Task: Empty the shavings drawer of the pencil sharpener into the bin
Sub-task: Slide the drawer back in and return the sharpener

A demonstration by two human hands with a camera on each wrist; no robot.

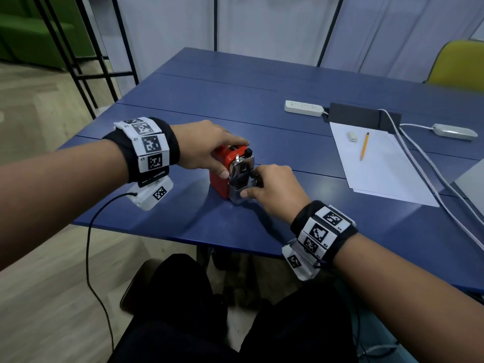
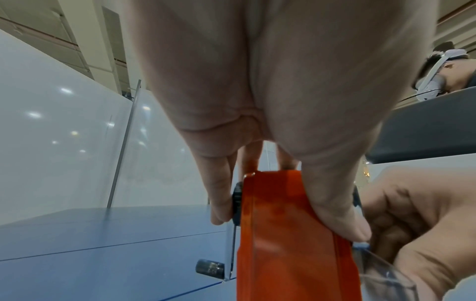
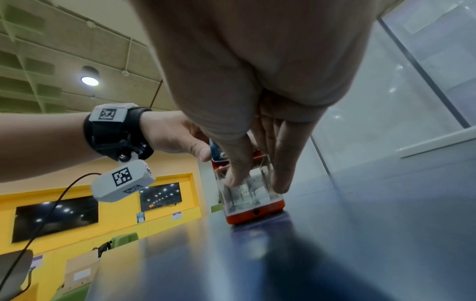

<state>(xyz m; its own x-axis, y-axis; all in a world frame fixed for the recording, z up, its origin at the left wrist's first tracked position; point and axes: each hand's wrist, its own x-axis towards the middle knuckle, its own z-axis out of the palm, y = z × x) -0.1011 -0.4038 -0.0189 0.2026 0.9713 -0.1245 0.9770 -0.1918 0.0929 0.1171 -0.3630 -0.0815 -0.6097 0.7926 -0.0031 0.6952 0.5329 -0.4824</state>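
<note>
A red pencil sharpener (image 1: 220, 179) stands on the blue table (image 1: 183, 106) near its front edge. My left hand (image 1: 233, 158) grips its body from above, thumb on the near side and fingers over the top. In the left wrist view the left hand (image 2: 288, 226) clamps the red body (image 2: 283, 254), with the crank handle (image 2: 210, 265) low on the left. The clear shavings drawer (image 1: 237, 193) sticks out of the front. My right hand (image 1: 250, 182) pinches the drawer (image 3: 249, 193) between thumb (image 3: 235, 171) and fingers (image 3: 282, 175). No bin is in view.
To the right lie white paper sheets (image 1: 379, 169) with a yellow pencil (image 1: 364, 146) and an eraser (image 1: 352, 136). Behind them are a power strip (image 1: 303, 108), a dark box (image 1: 364, 117) and white cables (image 1: 429, 176). A yellow chair (image 1: 458, 64) stands at the far right.
</note>
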